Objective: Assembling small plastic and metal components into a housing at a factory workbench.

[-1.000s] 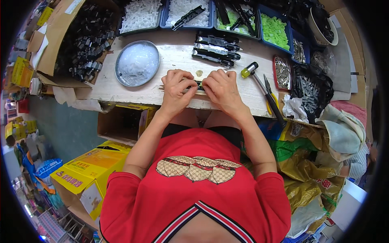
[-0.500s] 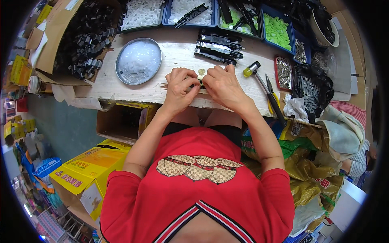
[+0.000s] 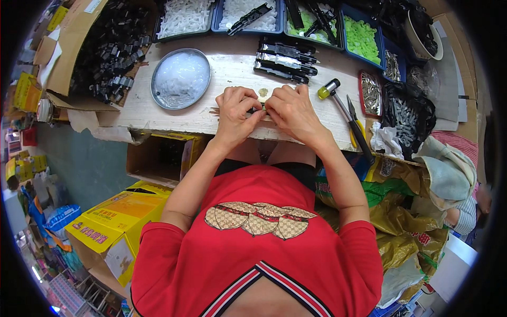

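Both hands meet at the front edge of the white worktable. My left hand is closed, thumb and fingers pinching a small dark part that is mostly hidden by the fingers. Against its other side press the bent fingertips of my right hand. What kind of part it is cannot be made out. Just beyond the hands lies a row of long black parts with shiny faces. Right of my right hand rests a hammer with a yellow-and-black head, beside yellow-handled pliers.
A round metal dish holds a whitish translucent mass. Blue bins of white and green plastic pieces line the back. At left stands a cardboard box of black clips; at right, a red tray of metal pieces and a black bag.
My fingertips have shifted slightly around the small part, and the right ones have come a little closer to the left thumb. The surrounding things stay where they were.
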The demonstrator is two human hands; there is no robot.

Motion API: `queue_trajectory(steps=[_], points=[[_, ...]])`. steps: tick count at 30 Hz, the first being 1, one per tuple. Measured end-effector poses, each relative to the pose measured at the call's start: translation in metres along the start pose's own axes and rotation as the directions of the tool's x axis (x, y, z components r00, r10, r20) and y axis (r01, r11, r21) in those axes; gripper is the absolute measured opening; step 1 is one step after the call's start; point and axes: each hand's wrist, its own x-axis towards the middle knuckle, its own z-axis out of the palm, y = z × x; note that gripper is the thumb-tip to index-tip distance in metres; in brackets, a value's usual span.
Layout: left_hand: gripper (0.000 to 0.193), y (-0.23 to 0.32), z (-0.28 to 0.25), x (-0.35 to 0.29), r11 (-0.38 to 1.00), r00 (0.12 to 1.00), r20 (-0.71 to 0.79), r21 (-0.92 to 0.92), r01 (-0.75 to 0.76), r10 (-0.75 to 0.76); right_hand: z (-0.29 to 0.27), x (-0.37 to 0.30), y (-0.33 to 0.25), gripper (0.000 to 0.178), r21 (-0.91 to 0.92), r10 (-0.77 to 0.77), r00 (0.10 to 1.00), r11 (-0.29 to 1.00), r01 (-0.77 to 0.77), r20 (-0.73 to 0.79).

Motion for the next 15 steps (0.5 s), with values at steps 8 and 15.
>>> queue_trajectory(steps=[8,15], points=[[0.009,-0.003,0.001,-0.001,1.0,1.0,-0.008,-0.029,-0.003,0.003,-0.011,0.016,-0.009,0.007,-0.113,-0.017,0.987,0.993,0.036,0.159],[0.008,-0.002,0.002,0.001,0.999,1.0,-0.005,-0.039,-0.011,0.011,-0.011,0.026,-0.006,0.007,-0.15,0.024,0.959,0.988,0.019,0.283]])
